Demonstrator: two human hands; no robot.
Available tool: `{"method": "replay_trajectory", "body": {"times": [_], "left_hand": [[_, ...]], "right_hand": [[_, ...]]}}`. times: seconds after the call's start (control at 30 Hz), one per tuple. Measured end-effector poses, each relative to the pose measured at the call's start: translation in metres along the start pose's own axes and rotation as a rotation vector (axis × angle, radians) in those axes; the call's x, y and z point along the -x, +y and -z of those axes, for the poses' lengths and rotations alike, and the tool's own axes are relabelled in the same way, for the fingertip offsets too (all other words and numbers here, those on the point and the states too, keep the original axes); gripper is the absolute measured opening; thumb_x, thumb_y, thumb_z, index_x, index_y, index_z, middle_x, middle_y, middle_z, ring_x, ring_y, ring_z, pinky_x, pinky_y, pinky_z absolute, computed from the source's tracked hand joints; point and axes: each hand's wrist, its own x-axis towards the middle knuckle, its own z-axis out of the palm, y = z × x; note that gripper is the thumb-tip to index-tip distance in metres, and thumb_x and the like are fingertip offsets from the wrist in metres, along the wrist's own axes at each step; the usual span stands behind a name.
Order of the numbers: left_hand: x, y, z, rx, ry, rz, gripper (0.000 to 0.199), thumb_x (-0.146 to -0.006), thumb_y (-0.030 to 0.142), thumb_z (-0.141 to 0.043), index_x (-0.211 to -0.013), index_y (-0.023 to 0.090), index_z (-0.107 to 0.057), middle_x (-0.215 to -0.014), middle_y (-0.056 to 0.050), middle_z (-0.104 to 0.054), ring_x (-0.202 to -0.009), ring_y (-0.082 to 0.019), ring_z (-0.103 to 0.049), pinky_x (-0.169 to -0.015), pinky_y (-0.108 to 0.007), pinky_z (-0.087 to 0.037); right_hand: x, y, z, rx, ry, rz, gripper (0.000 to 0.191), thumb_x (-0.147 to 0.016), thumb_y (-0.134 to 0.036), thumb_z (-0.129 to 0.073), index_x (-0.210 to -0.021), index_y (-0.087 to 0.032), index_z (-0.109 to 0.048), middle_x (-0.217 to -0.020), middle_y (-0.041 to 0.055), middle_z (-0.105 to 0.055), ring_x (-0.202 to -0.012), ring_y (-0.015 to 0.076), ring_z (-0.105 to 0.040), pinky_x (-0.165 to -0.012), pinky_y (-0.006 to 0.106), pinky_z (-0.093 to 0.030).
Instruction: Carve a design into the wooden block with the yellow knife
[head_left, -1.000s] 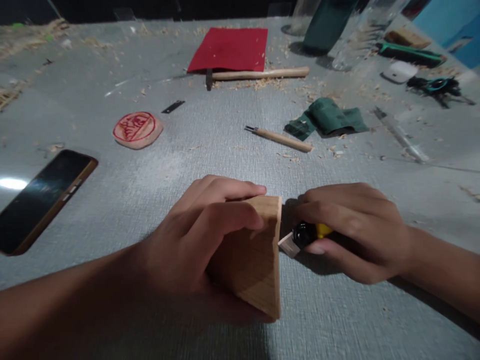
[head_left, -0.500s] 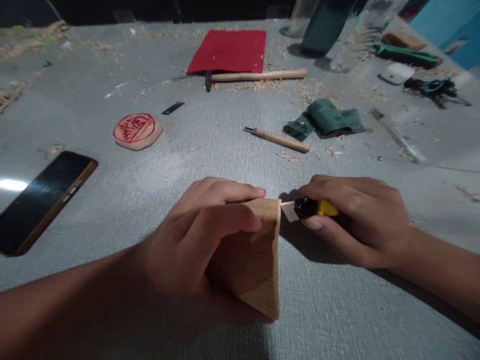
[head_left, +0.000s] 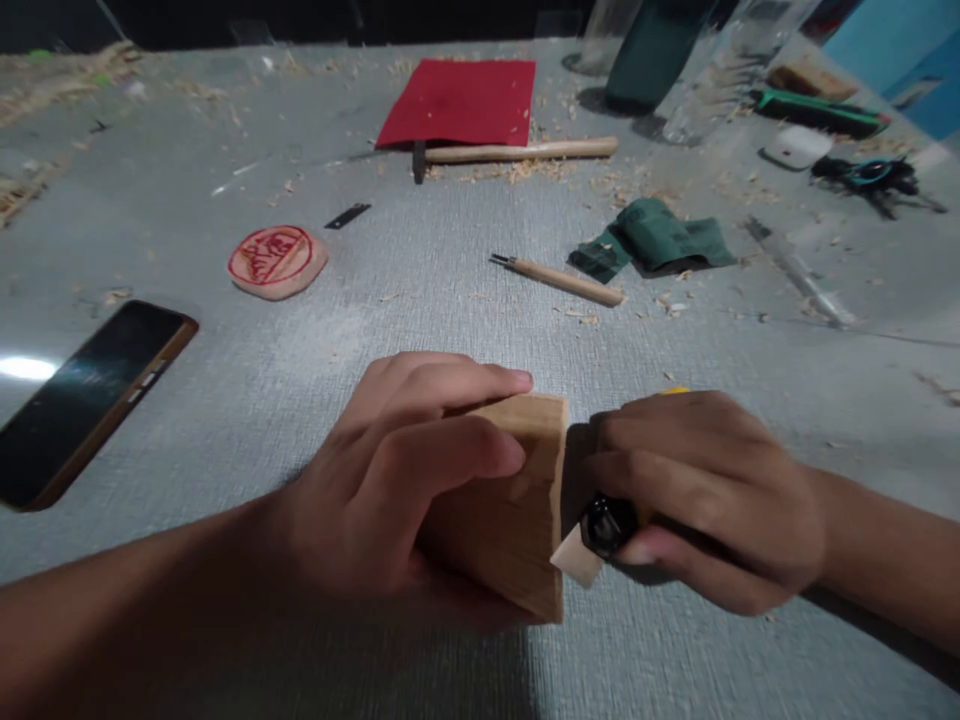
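My left hand (head_left: 397, 460) grasps a wooden block (head_left: 510, 530) over the tabletop (head_left: 420, 320), my right hand (head_left: 705, 490) grips a black-and-yellow utility knife (head_left: 607, 525) with its blade (head_left: 579, 560) at the block's right edge, a wood-handled carving tool (head_left: 566, 281) lies beyond the block, and a phone (head_left: 82, 400) lies left of it.

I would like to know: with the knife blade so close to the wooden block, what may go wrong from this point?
The blade of the utility knife in the right hand is at the block's right edge; if it slips across, it might cut the left hand, whose fingers wrap the wooden block.
Only the left hand grips the block, so it could twist under pressure.
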Motion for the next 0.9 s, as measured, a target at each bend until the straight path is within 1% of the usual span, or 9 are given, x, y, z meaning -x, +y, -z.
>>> {"method": "replay_trajectory", "body": {"times": [0.1, 0.27, 0.4, 0.5, 0.6, 0.7, 0.8, 0.87, 0.9], "left_hand": [[-0.0022, 0.0011, 0.0001, -0.033, -0.023, -0.068, 0.075, -0.085, 0.056, -0.097, -0.137, 0.020, -0.056, -0.149, -0.018, -0.068, -0.128, -0.033, -0.073, -0.110, -0.055, -0.061], [0.0004, 0.0014, -0.0018, 0.009, 0.019, -0.020, 0.062, -0.096, 0.069, -0.081, -0.134, 0.026, -0.058, -0.149, -0.012, -0.069, -0.126, -0.030, -0.074, -0.109, -0.054, -0.063], [-0.0013, -0.0016, 0.0022, -0.043, -0.045, -0.097, 0.058, -0.089, 0.066, -0.089, -0.122, 0.027, -0.062, -0.147, -0.012, -0.071, -0.120, -0.028, -0.075, -0.102, -0.049, -0.066], [-0.0038, -0.0026, 0.0047, -0.068, -0.065, -0.118, 0.055, -0.087, 0.064, -0.091, -0.117, 0.027, -0.063, -0.146, -0.011, -0.071, -0.120, -0.028, -0.074, -0.102, -0.051, -0.066], [-0.0037, -0.0027, 0.0041, -0.052, -0.045, -0.126, 0.062, -0.085, 0.065, -0.092, -0.121, 0.024, -0.062, -0.146, -0.014, -0.070, -0.124, -0.030, -0.074, -0.108, -0.052, -0.064], [-0.0037, -0.0032, 0.0035, -0.018, -0.034, -0.103, 0.066, -0.091, 0.074, -0.083, -0.128, 0.024, -0.060, -0.148, -0.014, -0.070, -0.125, -0.031, -0.075, -0.106, -0.052, -0.065], [-0.0058, -0.0030, 0.0045, -0.023, -0.039, -0.035, 0.068, -0.096, 0.077, -0.075, -0.133, 0.024, -0.057, -0.149, -0.014, -0.071, -0.126, -0.030, -0.076, -0.104, -0.050, -0.065], [-0.0068, -0.0015, 0.0060, -0.024, -0.028, -0.019, 0.071, -0.094, 0.078, -0.078, -0.133, 0.022, -0.058, -0.146, -0.015, -0.072, -0.125, -0.030, -0.076, -0.105, -0.049, -0.064], [-0.0066, -0.0002, 0.0071, -0.010, -0.028, -0.043, 0.070, -0.093, 0.077, -0.079, -0.130, 0.021, -0.059, -0.145, -0.016, -0.072, -0.123, -0.030, -0.076, -0.104, -0.049, -0.065]], "right_hand": [[0.0003, -0.0019, -0.0017, -0.009, -0.001, -0.007, 0.035, -0.120, -0.044, -0.046, -0.115, -0.015, -0.064, -0.078, 0.0003, -0.059, -0.065, 0.0165, -0.053, -0.061, 0.033, -0.038], [-0.0012, -0.0015, 0.0011, 0.018, 0.009, 0.000, 0.031, -0.120, -0.039, -0.046, -0.114, -0.013, -0.064, -0.080, 0.0015, -0.061, -0.067, 0.0165, -0.057, -0.061, 0.032, -0.041], [-0.0013, -0.0005, 0.0028, 0.017, 0.023, -0.012, 0.031, -0.120, -0.040, -0.047, -0.113, -0.014, -0.063, -0.078, 0.0005, -0.059, -0.066, 0.0163, -0.057, -0.061, 0.032, -0.040], [-0.0016, -0.0002, 0.0017, 0.014, 0.017, 0.000, 0.032, -0.120, -0.040, -0.046, -0.113, -0.015, -0.063, -0.078, 0.0003, -0.059, -0.065, 0.0162, -0.056, -0.060, 0.033, -0.040], [-0.0020, -0.0010, 0.0008, 0.027, 0.008, 0.007, 0.032, -0.120, -0.041, -0.045, -0.114, -0.015, -0.063, -0.078, -0.0004, -0.058, -0.064, 0.0159, -0.054, -0.060, 0.033, -0.038], [-0.0013, -0.0026, 0.0009, 0.038, 0.017, 0.008, 0.033, -0.121, -0.041, -0.044, -0.113, -0.015, -0.063, -0.078, 0.0002, -0.059, -0.065, 0.0160, -0.054, -0.060, 0.032, -0.039], [0.0001, -0.0032, 0.0019, 0.094, 0.032, -0.014, 0.036, -0.121, -0.043, -0.042, -0.116, -0.014, -0.063, -0.082, 0.0028, -0.064, -0.067, 0.0164, -0.059, -0.061, 0.032, -0.043], [0.0007, -0.0019, 0.0033, 0.173, 0.058, -0.056, 0.033, -0.121, -0.041, -0.044, -0.119, -0.014, -0.063, -0.085, 0.0038, -0.069, -0.069, 0.0166, -0.063, -0.062, 0.031, -0.048], [0.0007, -0.0008, 0.0043, 0.221, 0.087, -0.101, 0.030, -0.120, -0.040, -0.046, -0.120, -0.016, -0.063, -0.087, 0.0041, -0.071, -0.070, 0.0165, -0.065, -0.062, 0.031, -0.050]]}}
